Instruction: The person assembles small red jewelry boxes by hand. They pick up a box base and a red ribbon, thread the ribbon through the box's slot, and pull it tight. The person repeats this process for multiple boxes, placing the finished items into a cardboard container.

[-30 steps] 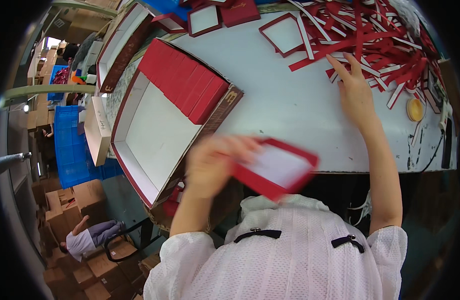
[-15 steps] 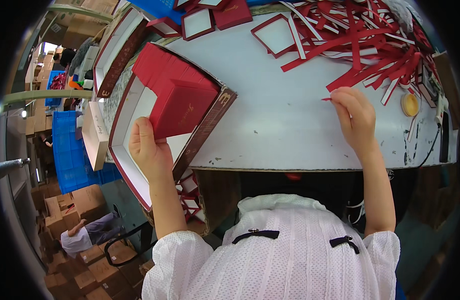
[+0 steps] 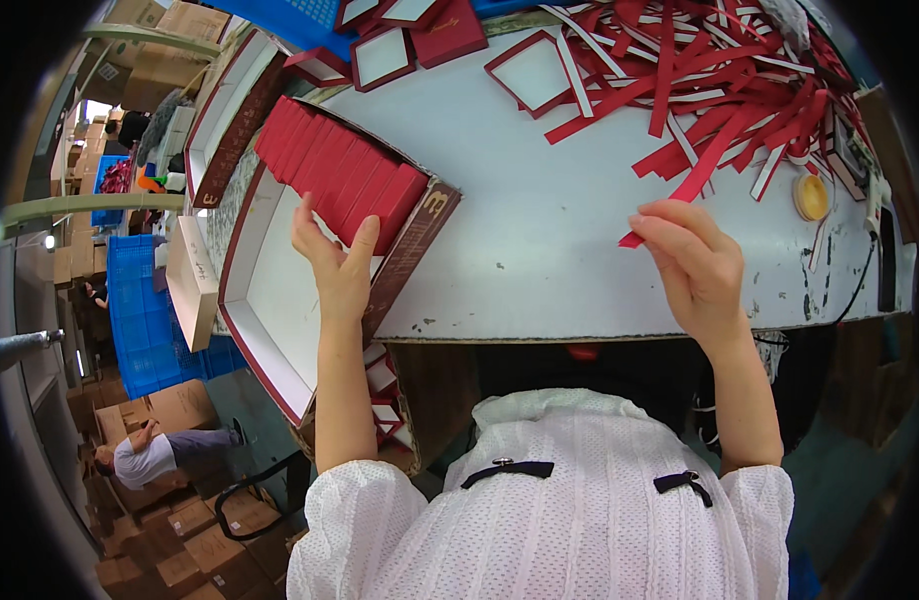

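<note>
Left hand [image 3: 338,270] wide, maybe touching boxes [image 3: 350,178]; right of them, right hand [image 3: 698,270] pinches ribbon [image 3: 698,180] — tangle [image 3: 667,75] could snag it.

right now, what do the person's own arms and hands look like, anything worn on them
The left hand and right hand are ungloved, and both arms are bare up to about the elbows. There the left sleeve and right sleeve begin: white, loose and slightly puffed, in a textured fabric dotted with small marks.
</note>
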Demonstrator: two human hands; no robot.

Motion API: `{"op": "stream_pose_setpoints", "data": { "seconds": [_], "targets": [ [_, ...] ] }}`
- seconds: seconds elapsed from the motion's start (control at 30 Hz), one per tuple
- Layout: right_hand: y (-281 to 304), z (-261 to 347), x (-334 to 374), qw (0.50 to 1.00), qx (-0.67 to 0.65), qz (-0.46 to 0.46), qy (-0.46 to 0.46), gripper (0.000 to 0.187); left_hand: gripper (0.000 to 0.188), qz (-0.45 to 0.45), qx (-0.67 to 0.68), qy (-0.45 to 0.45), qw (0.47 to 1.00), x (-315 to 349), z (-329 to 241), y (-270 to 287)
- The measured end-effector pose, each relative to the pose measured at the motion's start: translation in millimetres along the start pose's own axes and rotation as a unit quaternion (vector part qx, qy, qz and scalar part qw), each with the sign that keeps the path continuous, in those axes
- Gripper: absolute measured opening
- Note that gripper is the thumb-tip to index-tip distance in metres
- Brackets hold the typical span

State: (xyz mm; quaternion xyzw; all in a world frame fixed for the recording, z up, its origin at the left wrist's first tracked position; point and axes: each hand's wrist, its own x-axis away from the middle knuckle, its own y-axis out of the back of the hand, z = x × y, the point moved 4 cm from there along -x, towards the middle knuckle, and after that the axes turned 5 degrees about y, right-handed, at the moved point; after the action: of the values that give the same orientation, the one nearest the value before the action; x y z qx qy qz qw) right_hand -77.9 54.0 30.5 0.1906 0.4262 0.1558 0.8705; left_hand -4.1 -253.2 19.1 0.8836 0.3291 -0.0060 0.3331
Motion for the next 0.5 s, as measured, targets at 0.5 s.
{"op": "stream_pose_setpoints", "data": {
  "seconds": [0.5],
  "targets": [
    [-19.1, -20.2, 20.6, 0.982, -0.018, 0.074, -0.170, 0.030, 0.046, 0.002, 0.428, 0.198, 0.882, -102.7, 59.0, 7.1]
  ]
}}
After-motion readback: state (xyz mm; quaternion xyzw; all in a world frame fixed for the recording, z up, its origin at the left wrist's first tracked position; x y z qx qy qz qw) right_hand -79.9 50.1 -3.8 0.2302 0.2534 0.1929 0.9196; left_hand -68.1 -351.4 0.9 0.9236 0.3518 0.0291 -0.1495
